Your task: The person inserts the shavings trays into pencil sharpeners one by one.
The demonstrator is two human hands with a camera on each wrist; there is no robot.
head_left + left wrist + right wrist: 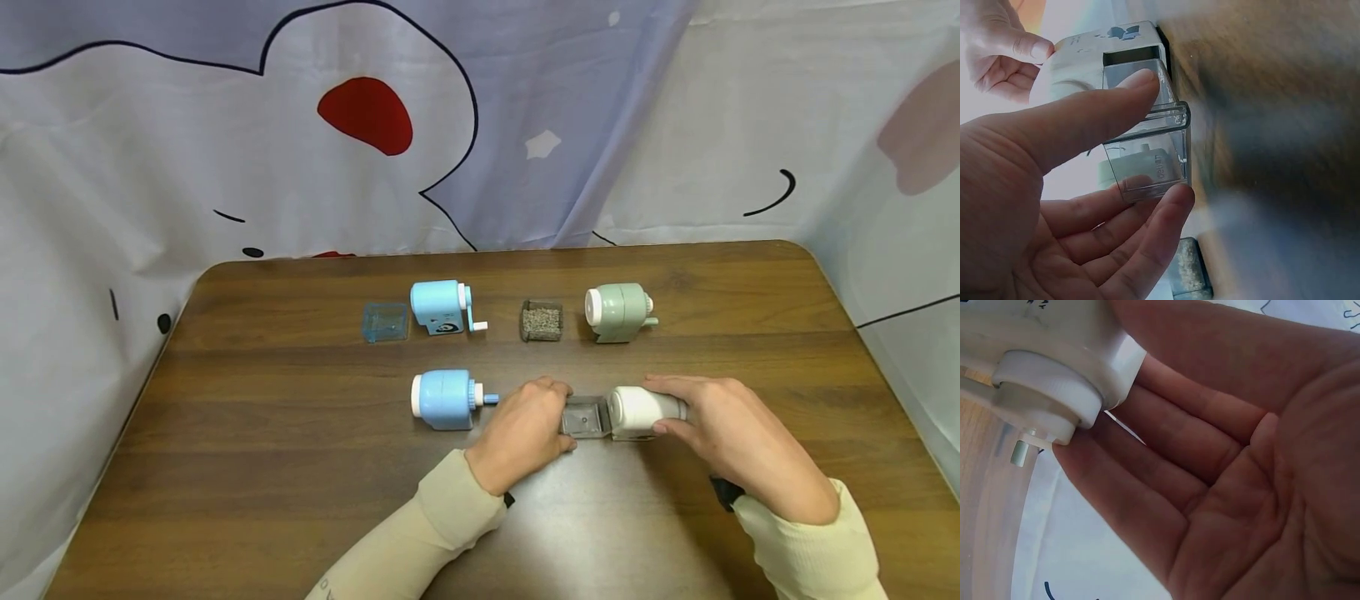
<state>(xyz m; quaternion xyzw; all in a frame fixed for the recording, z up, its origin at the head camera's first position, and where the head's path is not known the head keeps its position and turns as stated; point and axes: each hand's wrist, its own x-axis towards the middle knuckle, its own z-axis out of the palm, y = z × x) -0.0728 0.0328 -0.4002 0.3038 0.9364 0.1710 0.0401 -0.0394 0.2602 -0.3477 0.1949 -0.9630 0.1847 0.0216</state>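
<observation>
A white crank pencil sharpener (636,411) lies near the table's middle right, gripped by my right hand (738,433) at its crank end. The right wrist view shows the fingers and thumb around the sharpener's white body (1079,337). My left hand (525,425) pinches a clear grey shavings drawer (585,418) at the sharpener's left end. In the left wrist view, the thumb lies on one side of the drawer (1166,153) and the fingertips on the other. The drawer's inner end overlaps the dark slot of the body there. It looks free of shavings.
Left of my left hand stands a blue sharpener (445,398). Farther back are a light blue sharpener (437,305) with a panda print, a blue clear drawer (385,323), a shavings-filled drawer (542,322) and a green sharpener (621,312). A printed curtain (525,125) hangs behind the table.
</observation>
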